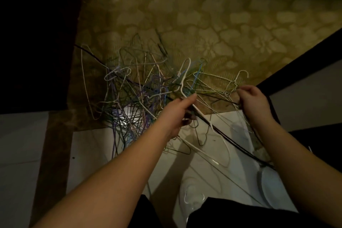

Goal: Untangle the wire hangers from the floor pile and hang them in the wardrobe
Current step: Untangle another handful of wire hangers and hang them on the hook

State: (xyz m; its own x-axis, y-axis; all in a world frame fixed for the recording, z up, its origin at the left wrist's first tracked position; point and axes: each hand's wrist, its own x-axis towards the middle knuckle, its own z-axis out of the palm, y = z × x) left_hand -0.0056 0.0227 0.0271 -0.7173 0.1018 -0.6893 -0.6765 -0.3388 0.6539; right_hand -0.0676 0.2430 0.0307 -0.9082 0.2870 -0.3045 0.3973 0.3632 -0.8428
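Dozens of wire hangers (140, 94) lie knotted in one pile, straddling the edge where the patterned carpet (203, 15) meets the pale tiled floor (87, 146). Purple, blue, grey and white wires cross at every angle, so the heap as a whole has no single direction.

The left hand (177, 111) has its fingers curled round a white hanger (187, 77), gripping along one wire arm. That hanger's long axis runs diagonally: its hook end points up and away over the carpet, and its body trails down to the right over the tile, beside a long black wire (231, 140) on the same slant. The right hand (253, 102) pinches a cluster of thin pale wires at the pile's right edge, fingers closed tight; a small white hook (242, 74) stands up just beyond its knuckles.

Each hanger is probably very light and springy, stiff enough to hold shape yet likely to bend if yanked. The coated wire looks smooth and may slide in the fingers. The hooks seem the parts that snag, so the better hold is probably at the twisted neck below a hook, drawing each hanger out along its own length, not sideways across its neighbours.
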